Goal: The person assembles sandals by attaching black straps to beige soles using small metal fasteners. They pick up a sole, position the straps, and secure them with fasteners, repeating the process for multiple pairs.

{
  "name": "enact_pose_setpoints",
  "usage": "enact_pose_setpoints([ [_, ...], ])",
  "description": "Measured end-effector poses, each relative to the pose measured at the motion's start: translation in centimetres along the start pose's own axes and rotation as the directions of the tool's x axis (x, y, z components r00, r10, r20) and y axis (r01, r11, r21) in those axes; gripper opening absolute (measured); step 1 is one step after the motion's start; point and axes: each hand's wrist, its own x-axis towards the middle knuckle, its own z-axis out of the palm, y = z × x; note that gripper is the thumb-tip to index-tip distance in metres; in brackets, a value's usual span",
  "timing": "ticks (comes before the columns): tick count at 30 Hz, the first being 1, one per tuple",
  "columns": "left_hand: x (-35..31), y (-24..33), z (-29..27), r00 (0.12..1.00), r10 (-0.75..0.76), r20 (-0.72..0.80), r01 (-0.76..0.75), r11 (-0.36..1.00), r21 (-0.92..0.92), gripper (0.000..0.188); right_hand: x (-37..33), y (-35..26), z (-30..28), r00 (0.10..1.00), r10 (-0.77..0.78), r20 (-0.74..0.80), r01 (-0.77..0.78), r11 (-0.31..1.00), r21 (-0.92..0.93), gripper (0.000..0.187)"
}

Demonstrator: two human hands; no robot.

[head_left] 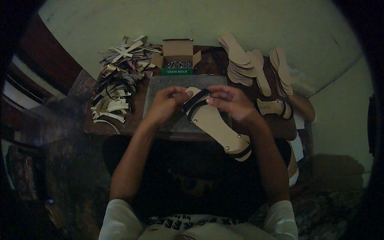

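Between my hands, above the work table, is a tan sandal sole (pixel 213 124) with black straps across it. It slants, its strapped wide end up and to the left, its other end towards my right forearm. Round silver nail heads show along its edges. My left hand (pixel 171 103) pinches the upper left end of the sole. Fingers and thumb of my right hand (pixel 229 101) are closed on the black strap (pixel 197 101) near that same end. Part of the strap is hidden behind the fingers.
On the dark wooden table (pixel 138 126) are a grey slab (pixel 160 82), a heap of strap scraps (pixel 114 96) and an open green box (pixel 177 71) of nails. Right are stacked tan soles (pixel 242 60), more soles (pixel 281 72) and another strapped sole (pixel 272 107). A wall stands behind.
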Motion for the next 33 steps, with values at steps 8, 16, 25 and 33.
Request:
enact_pose_setpoints([
  [8, -0.4, 0.4, 0.1, 0.999, -0.044, 0.024, 0.042, 0.996, 0.081, 0.031, -0.3, -1.1, -0.2, 0.992, 0.121, -0.016, -0.122, 0.991, -0.055, 0.049],
  [16, -0.5, 0.3, 0.5, 1.0, -0.002, 0.01, 0.001, 0.995, 0.099, 0.034, 0.0, -0.3, -0.8, 0.996, 0.043, -0.077, -0.06, 0.97, -0.236, 0.043],
  [25, 0.8, -0.2, -2.0, 0.969, 0.099, -0.224, -0.123, 0.988, -0.095, 0.032, 0.9, -0.2, -4.1, 0.961, -0.136, -0.24, 0.067, 0.959, -0.277, 0.042],
  [33, 2.5, -2.0, -3.0, 0.908, 0.098, -0.407, -0.202, 0.955, -0.219, 0.037, 1.2, -0.1, -4.5, 0.943, -0.085, -0.322, 0.085, 0.996, -0.015, 0.042],
])
